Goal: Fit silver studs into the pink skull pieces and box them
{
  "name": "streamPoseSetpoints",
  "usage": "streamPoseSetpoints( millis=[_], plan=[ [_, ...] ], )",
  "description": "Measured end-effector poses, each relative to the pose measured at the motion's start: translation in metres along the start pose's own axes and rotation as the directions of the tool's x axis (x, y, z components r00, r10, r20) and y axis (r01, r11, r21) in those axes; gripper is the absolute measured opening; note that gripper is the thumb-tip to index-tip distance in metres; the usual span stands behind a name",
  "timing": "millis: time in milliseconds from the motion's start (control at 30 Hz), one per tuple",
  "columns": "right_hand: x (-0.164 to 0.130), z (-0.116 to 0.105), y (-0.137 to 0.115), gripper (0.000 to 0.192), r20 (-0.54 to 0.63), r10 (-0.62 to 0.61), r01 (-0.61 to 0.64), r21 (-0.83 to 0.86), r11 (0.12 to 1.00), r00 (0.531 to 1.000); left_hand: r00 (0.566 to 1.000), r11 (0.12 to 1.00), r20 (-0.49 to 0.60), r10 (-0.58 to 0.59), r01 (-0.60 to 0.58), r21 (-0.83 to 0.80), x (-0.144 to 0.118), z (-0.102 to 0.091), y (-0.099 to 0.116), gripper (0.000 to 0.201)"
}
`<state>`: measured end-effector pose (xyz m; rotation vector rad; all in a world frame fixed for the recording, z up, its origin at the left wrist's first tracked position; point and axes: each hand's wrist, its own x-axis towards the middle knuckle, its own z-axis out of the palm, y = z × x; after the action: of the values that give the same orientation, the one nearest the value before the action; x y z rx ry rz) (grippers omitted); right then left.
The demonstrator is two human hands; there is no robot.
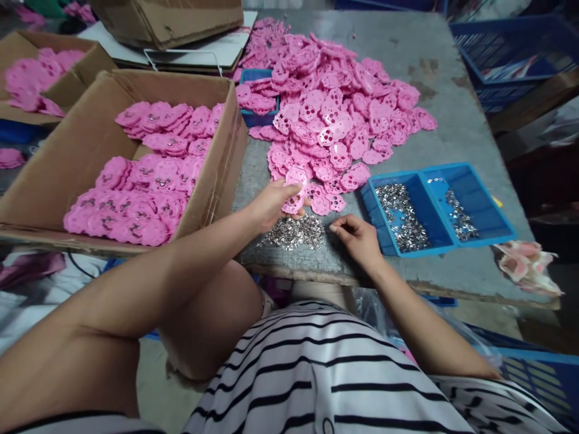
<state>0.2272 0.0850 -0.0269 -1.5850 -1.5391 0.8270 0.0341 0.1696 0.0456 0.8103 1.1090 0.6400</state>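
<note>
Nearby: carton (221, 169), blue tray (486, 205) | left hand (272, 203) pinching pink plate (295, 179) | right hand (362, 239), fingertips meeting

The left hand (273, 205) holds a pink piece (295, 177) near metal parts (297, 232).

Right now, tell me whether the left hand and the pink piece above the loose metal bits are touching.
Touching. The head view shows the left hand holding the pink piece, thumb pressed over its face.
</note>
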Motion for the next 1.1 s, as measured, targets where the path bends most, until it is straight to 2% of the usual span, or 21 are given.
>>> streamPoseSetpoints(
  millis=[133, 233, 433, 567, 667, 767, 933, 1000, 1100],
  plan=[
    [0.004, 0.003, -0.021, 0.014, -0.074, -0.010, 0.018, 0.104, 0.994, 0.997, 0.989, 0.999, 0.148, -0.012, 0.006, 0.035, -0.003, 0.004, -0.011, 0.026],
    [0.007, 0.006, -0.034, 0.012, -0.100, -0.081, 0.090, 0.091, 0.992, 0.992, 0.981, 0.999, 0.194, 0.002, -0.011, 0.041, -0.006, 0.010, -0.018, 0.025],
    [0.011, 0.008, -0.042, 0.009, -0.089, -0.229, 0.230, 0.001, 0.973, 0.969, 0.981, 0.999, 0.188, 0.051, -0.052, 0.002, -0.012, 0.020, -0.021, 0.024],
    [0.012, 0.004, -0.045, 0.009, -0.076, -0.260, 0.261, 0.007, 0.965, 0.963, 0.983, 0.998, 0.177, 0.053, -0.047, -0.035, -0.015, 0.023, -0.018, 0.024],
    [0.011, 0.004, -0.045, 0.010, -0.067, -0.220, 0.223, 0.049, 0.974, 0.973, 0.986, 0.999, 0.158, 0.047, -0.043, -0.027, -0.017, 0.024, -0.018, 0.026],
    [0.011, 0.006, -0.044, 0.008, -0.079, -0.150, 0.161, 0.169, 0.972, 0.986, 0.992, 0.999, 0.117, 0.053, -0.053, -0.002, -0.016, 0.026, -0.019, 0.028],
    [0.013, 0.008, -0.043, 0.017, -0.053, 0.124, -0.087, 0.448, 0.890, 0.991, 0.996, 0.995, 0.032, 0.087, -0.088, 0.051, -0.015, 0.028, -0.019, 0.030],
    [0.014, 0.008, -0.044, 0.023, -0.052, 0.174, -0.129, 0.479, 0.869, 0.983, 0.995, 0.993, 0.002, 0.096, -0.096, 0.068, -0.016, 0.029, -0.019, 0.031],
    [0.015, 0.008, -0.047, 0.028, 0.003, 0.160, -0.145, 0.440, 0.886, 0.987, 0.995, 0.991, -0.011, 0.102, -0.101, 0.088, -0.017, 0.031, -0.018, 0.032]
  ],
)
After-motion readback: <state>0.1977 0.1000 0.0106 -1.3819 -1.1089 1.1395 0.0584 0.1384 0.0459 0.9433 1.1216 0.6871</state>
